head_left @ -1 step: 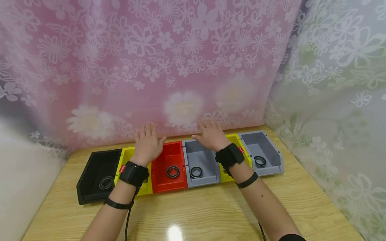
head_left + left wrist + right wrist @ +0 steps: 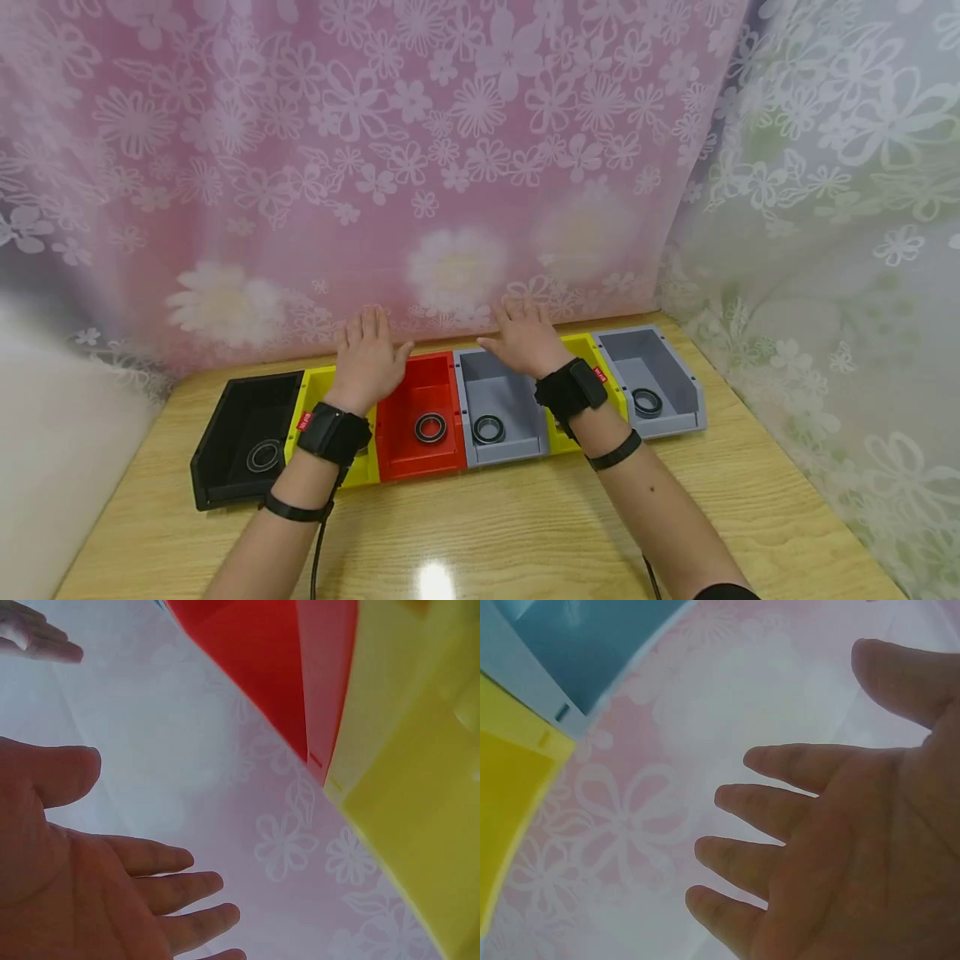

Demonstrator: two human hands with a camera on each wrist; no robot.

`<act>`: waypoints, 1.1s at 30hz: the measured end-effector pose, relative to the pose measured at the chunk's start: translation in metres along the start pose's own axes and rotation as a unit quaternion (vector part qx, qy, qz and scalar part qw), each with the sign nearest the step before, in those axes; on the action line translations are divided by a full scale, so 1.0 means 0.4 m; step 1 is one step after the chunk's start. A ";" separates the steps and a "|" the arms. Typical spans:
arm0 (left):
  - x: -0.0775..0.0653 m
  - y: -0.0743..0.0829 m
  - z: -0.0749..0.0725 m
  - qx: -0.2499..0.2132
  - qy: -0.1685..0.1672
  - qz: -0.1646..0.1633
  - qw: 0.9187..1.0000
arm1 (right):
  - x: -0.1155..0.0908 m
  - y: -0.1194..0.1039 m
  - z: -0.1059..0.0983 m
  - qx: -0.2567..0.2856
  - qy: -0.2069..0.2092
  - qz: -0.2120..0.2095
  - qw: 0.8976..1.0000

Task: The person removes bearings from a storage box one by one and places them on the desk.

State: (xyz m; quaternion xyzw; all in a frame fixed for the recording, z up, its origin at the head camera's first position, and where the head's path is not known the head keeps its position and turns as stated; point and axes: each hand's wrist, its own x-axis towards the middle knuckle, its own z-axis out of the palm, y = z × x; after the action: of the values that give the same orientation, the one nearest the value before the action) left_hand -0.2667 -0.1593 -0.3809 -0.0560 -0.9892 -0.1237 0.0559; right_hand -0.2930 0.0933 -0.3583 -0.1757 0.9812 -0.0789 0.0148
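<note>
My left hand [image 2: 367, 362] is held above the left yellow bin [image 2: 318, 382] and the red bin [image 2: 431, 379], palm down, fingers straight and thumb spread. My right hand [image 2: 529, 340], likewise flat with fingers extended, is over the middle grey bin [image 2: 495, 387] and the right yellow bin [image 2: 583, 346]. Neither holds anything; both wrist views show bare palms. A ball bearing [image 2: 419, 427] lies in the red bin, another bearing [image 2: 478, 430] in the middle grey one. The yellow bins' contents are mostly hidden by my wrists.
A black bin [image 2: 243, 408] at the left end holds a bearing [image 2: 252, 457]; the right-end grey bin [image 2: 633, 358] holds another bearing [image 2: 637, 403]. The bins stand in a row on a wooden table [image 2: 480, 533]. A pink flowered curtain [image 2: 450, 167] hangs behind.
</note>
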 end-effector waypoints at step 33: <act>-0.193 -0.141 -0.079 -0.014 0.065 -0.044 0.997 | -0.057 -0.086 -0.017 0.063 0.007 -0.053 0.997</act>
State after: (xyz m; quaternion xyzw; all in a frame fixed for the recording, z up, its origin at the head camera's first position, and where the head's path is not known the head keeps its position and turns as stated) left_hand -0.1946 -0.2290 -0.3735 -0.0046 -0.9832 -0.1432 0.1134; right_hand -0.2600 0.0703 -0.3461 -0.2257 0.9635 -0.1429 0.0147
